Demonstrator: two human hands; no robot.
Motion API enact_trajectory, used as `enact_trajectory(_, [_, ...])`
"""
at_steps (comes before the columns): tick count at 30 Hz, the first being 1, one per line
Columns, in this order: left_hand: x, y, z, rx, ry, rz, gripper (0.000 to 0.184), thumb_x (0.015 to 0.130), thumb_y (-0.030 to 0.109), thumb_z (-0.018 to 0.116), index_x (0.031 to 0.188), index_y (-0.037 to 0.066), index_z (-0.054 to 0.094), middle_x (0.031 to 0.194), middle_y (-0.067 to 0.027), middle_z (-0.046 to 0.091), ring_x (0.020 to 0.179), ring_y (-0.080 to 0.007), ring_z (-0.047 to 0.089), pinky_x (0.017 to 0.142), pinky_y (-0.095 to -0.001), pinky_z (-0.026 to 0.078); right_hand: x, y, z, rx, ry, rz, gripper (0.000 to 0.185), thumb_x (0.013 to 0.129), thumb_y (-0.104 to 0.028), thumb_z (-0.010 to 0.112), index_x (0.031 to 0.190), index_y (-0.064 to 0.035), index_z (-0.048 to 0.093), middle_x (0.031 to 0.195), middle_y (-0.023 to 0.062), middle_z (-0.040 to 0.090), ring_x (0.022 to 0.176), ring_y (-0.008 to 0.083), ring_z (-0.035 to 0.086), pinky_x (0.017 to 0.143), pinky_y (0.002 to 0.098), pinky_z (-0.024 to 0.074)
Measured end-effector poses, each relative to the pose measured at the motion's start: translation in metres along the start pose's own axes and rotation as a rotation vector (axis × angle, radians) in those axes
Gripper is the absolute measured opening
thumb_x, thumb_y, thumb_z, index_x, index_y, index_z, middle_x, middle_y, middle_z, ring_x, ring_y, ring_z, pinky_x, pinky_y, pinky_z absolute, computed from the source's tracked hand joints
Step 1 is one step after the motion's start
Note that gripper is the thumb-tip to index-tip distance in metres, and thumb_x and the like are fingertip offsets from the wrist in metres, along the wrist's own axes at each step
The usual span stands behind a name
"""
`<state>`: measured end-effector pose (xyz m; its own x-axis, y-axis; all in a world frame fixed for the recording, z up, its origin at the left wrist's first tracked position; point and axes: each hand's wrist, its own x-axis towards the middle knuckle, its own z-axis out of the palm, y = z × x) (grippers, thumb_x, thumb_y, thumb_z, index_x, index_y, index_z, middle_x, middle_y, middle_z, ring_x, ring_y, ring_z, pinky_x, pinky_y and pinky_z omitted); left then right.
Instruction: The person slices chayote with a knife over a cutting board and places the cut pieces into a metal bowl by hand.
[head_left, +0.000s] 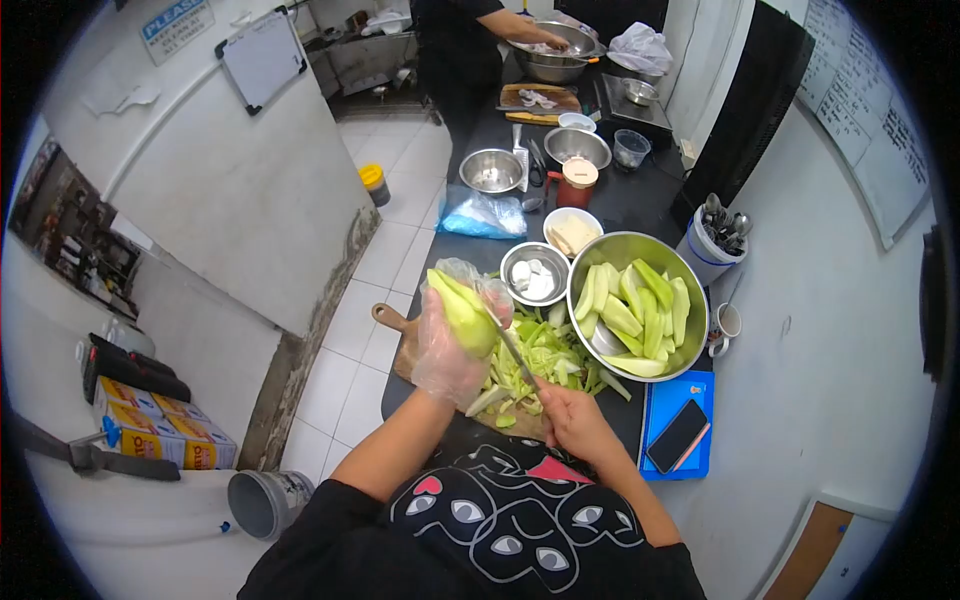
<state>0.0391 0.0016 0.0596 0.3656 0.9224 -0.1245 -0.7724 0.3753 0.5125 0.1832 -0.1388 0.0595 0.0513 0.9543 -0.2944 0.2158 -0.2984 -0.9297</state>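
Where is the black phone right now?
In the head view, the black phone is on the person's right, lying on a flat blue thing, just below the big metal bowl of green pieces.

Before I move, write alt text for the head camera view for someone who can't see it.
A gloved left hand holds green produce above green scraps on a wooden board; the right hand holds a knife against it. Right of them, a large metal bowl holds green wedges. At the far end, another person's hand reaches into a bowl.
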Motion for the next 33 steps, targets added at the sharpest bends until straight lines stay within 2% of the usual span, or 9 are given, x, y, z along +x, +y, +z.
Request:
enact_trajectory(1, [0.001, 0.002, 0.002, -0.01, 0.03, -0.016, 0.045, 0.098, 0.048, 0.027, 0.114, 0.009, 0.044, 0.102, -0.0134, 0.054, 0.096, -0.0274, 0.057, 0.09, -0.043, 0.047, -0.002, -0.004, -0.003, 0.088, -0.075, 0.086, 0.039, 0.095, -0.024, 0.05, 0.13, -0.0058, 0.051, 0.073, 0.0108, 0.06, 0.054, 0.0161, 0.058, 0.055, 0.028, 0.049])
enact_trajectory(4, [0.001, 0.006, 0.006, -0.039, 0.06, -0.062, 0.043, 0.099, 0.046, 0.029, 0.116, 0.01, 0.044, 0.104, -0.012, 0.052, 0.099, -0.0281, 0.055, 0.095, -0.0464, 0.043, -0.006, -0.01, -0.01, 0.015, -0.087, -0.025, 0.039, 0.096, -0.02, 0.047, 0.134, -0.0084, 0.046, 0.069, 0.0067, 0.059, 0.05, 0.0115, 0.055, 0.051, 0.0271, 0.048])
enact_trajectory(9, [0.004, 0.005, 0.004, -0.079, -0.049, -0.061, 0.042, 0.099, 0.044, 0.03, 0.116, 0.009, 0.044, 0.108, -0.0115, 0.052, 0.101, -0.0284, 0.056, 0.091, -0.0453, 0.046, -0.004, -0.01, -0.014, -0.13, 0.046, -0.115, 0.043, 0.096, -0.014, 0.045, 0.139, -0.0173, 0.041, 0.063, 0.0063, 0.058, 0.05, 0.0117, 0.056, 0.052, 0.0285, 0.0493])
enact_trajectory(13, [0.012, 0.001, -0.002, 0.013, 0.029, -0.01, 0.041, 0.098, 0.044, 0.034, 0.118, 0.009, 0.044, 0.108, -0.0094, 0.053, 0.1, -0.0274, 0.056, 0.091, -0.044, 0.046, -0.008, -0.023, -0.013, -0.068, 0.068, -0.036, 0.049, 0.094, -0.01, 0.046, 0.141, -0.0246, 0.038, 0.06, 0.0073, 0.056, 0.05, 0.0137, 0.058, 0.053, 0.0307, 0.0505])
enact_trajectory(19, [0.023, -0.007, -0.013, 0.046, -0.047, -0.067, 0.039, 0.098, 0.043, 0.037, 0.118, 0.01, 0.046, 0.105, -0.0075, 0.054, 0.097, -0.0249, 0.057, 0.087, -0.0413, 0.049, -0.011, -0.021, -0.014, -0.09, 0.067, -0.081, 0.051, 0.093, -0.008, 0.045, 0.14, -0.026, 0.038, 0.059, 0.0066, 0.053, 0.052, 0.0139, 0.059, 0.056, 0.0287, 0.0505])
enact_trajectory(22, [0.025, -0.006, -0.017, 0.039, -0.018, -0.076, 0.037, 0.098, 0.042, 0.037, 0.115, 0.011, 0.047, 0.104, -0.0074, 0.054, 0.095, -0.0238, 0.058, 0.085, -0.0407, 0.049, -0.009, -0.01, -0.014, -0.123, 0.114, -0.214, 0.05, 0.095, -0.006, 0.043, 0.141, -0.0237, 0.038, 0.058, 0.0024, 0.054, 0.042, 0.0079, 0.049, 0.045, 0.0233, 0.0453])
enact_trajectory(25, [0.025, -0.005, -0.018, 0.053, -0.057, -0.08, 0.037, 0.098, 0.042, 0.037, 0.114, 0.011, 0.048, 0.103, -0.0073, 0.054, 0.095, -0.0225, 0.058, 0.084, -0.0396, 0.05, -0.012, -0.019, -0.016, -0.136, 0.091, -0.103, 0.051, 0.093, -0.008, 0.045, 0.14, -0.026, 0.039, 0.058, 0.0063, 0.05, 0.057, 0.0145, 0.06, 0.06, 0.028, 0.0502])
enact_trajectory(31, [0.026, -0.004, -0.018, 0.082, -0.058, -0.085, 0.037, 0.098, 0.042, 0.037, 0.113, 0.01, 0.048, 0.1, -0.0076, 0.054, 0.092, -0.0216, 0.058, 0.082, -0.0372, 0.05, -0.012, -0.018, -0.016, -0.132, 0.095, -0.126, 0.052, 0.093, -0.008, 0.046, 0.14, -0.0263, 0.039, 0.059, 0.0076, 0.051, 0.056, 0.0155, 0.06, 0.061, 0.0284, 0.0502])
enact_trajectory(33, [0.026, -0.004, -0.016, 0.094, -0.046, -0.073, 0.038, 0.098, 0.042, 0.037, 0.113, 0.009, 0.048, 0.099, -0.0078, 0.054, 0.091, -0.0213, 0.058, 0.082, -0.0365, 0.05, -0.011, -0.014, -0.015, -0.17, 0.109, -0.19, 0.05, 0.094, -0.008, 0.045, 0.141, -0.026, 0.038, 0.058, 0.0036, 0.052, 0.048, 0.0107, 0.054, 0.051, 0.0252, 0.047])
